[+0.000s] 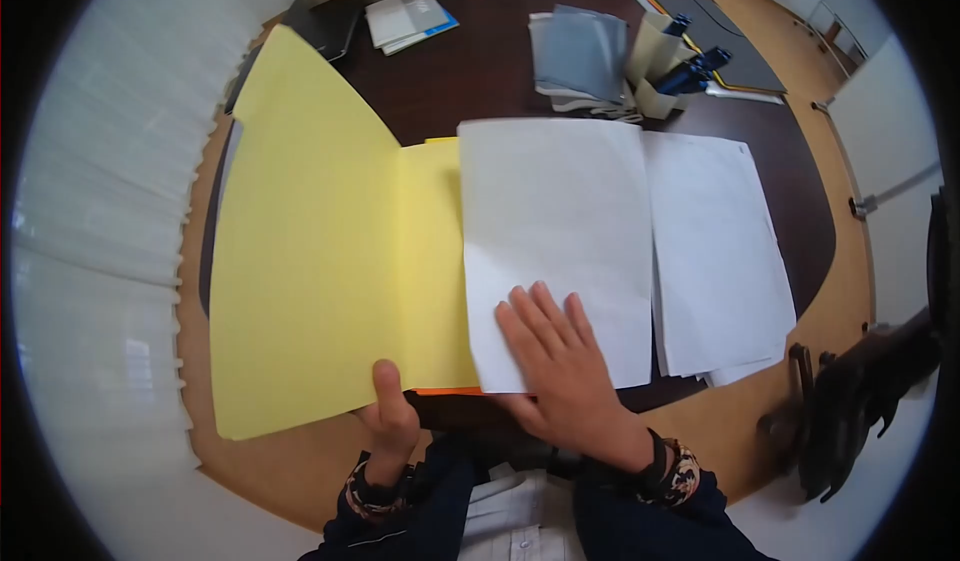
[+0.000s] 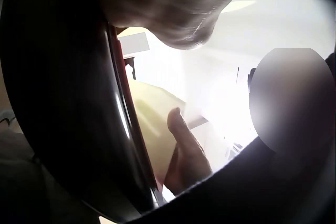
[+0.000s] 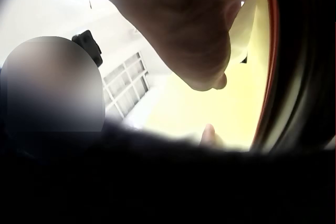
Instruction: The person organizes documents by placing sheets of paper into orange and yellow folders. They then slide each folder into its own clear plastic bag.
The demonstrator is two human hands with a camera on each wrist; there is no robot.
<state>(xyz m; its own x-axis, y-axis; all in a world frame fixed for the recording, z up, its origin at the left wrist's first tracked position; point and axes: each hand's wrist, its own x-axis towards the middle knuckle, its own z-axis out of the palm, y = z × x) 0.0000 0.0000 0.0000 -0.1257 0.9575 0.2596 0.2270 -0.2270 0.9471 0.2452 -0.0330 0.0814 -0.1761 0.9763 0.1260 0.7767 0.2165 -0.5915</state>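
A yellow folder [image 1: 310,231] lies spread on the dark desk, its left cover raised off the surface. At the cover's bottom edge my left hand [image 1: 391,423] pinches it, thumb on the inner face and the other fingers hidden behind. White paper sheets [image 1: 560,201] lie over the folder's right half. My right hand [image 1: 572,376] rests on them with fingers extended and spread, its thumb at the lower edge. In the left wrist view the left hand's thumb [image 2: 181,129] stands against the yellow cover. The right wrist view shows the right hand [image 3: 194,35] dark and close, with yellow behind it.
Another stack of white papers [image 1: 715,251] lies on the right. Behind are a grey-blue plastic sleeve [image 1: 585,51], pen holders [image 1: 655,96] with dark pens, and booklets [image 1: 408,19]. A black chair [image 1: 850,411] stands beyond the desk [image 1: 440,71] at right.
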